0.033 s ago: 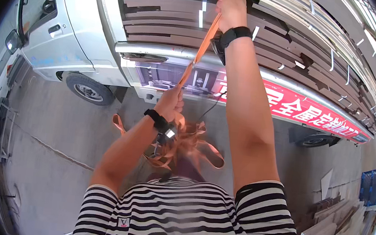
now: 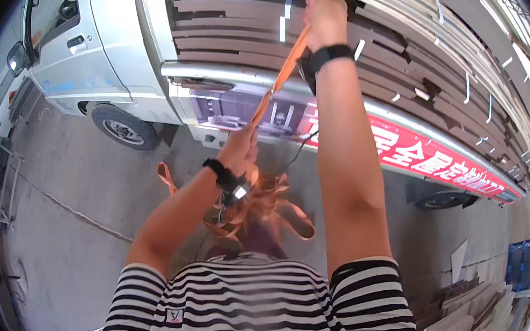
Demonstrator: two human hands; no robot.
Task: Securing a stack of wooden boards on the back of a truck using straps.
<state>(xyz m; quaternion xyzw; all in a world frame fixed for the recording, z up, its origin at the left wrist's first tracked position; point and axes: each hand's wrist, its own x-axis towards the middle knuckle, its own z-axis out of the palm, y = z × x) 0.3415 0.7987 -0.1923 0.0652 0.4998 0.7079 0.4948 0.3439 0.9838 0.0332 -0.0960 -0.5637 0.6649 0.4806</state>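
Note:
An orange webbing strap (image 2: 282, 76) runs taut up the side of a truck loaded with stacked boards (image 2: 228, 27). High on it, in front of the load, my right hand (image 2: 329, 17) is closed around the strap with the arm stretched far up. Lower down, below the truck bed's side rail, my left hand (image 2: 238, 149) grips the same strap in a fist. Loose coils of the orange strap (image 2: 298, 218) hang and lie in a tangle below my left hand, in front of my legs. The strap's upper end passes out of the picture.
The silver truck cab (image 2: 108, 23) with its front wheel (image 2: 124, 126) stands to the left. A red banner (image 2: 423, 154) covers the bed's side. Board offcuts (image 2: 469, 319) lean at the lower right, near a blue crate-like object (image 2: 520, 265). Concrete floor (image 2: 80, 177) lies between.
Very little differs: the view and my arms have shifted only slightly. Both hands keep their hold on the strap.

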